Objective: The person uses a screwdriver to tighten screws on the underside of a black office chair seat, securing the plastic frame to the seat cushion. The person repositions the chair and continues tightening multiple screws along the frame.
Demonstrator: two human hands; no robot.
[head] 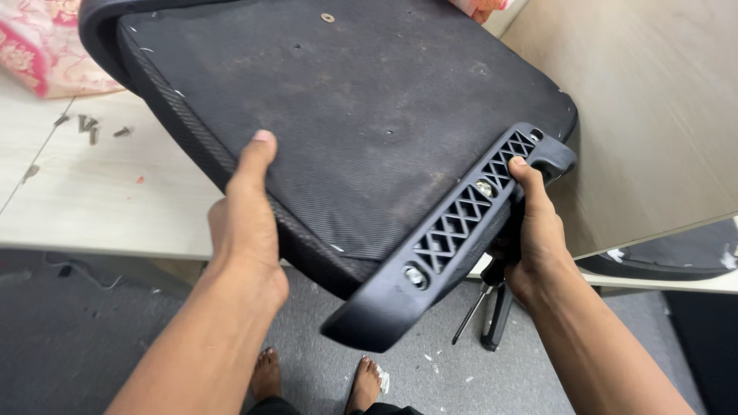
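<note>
Nearest you, your bare feet (319, 378) stand on the grey floor (69, 338), and a screwdriver (492, 303) hangs below your right hand (538, 246), seemingly pinned in the same grip; how those lower fingers sit around it you cannot tell from here. That right hand closes on the armrest (453, 230), a black plastic bar with a lattice face, thumb laid flat along its upper edge near the far end. Your left hand (246, 223) wraps the near left edge of the seat (354, 115), thumb stretched up over the dusty fabric underside, the other fingers curled out of sight beneath. The seat lies upside down, tilted towards you, its far part resting on the pale table (100, 200) and its near corner overhanging the floor. Two bolts (416, 277) show in the armrest, one near the low end and one about halfway up, so it looks to be the fastening stage, with the armrest seated against the seat's right edge. What comes next would call for a steady left hand on the seat while the right frees the driver and meets a bolt head squarely; the tilt could let the seat slide. Farther off, loose screws (88, 127) lie on the table to the left, and a pink patterned cloth (38, 46) sits at the far left corner.
</note>
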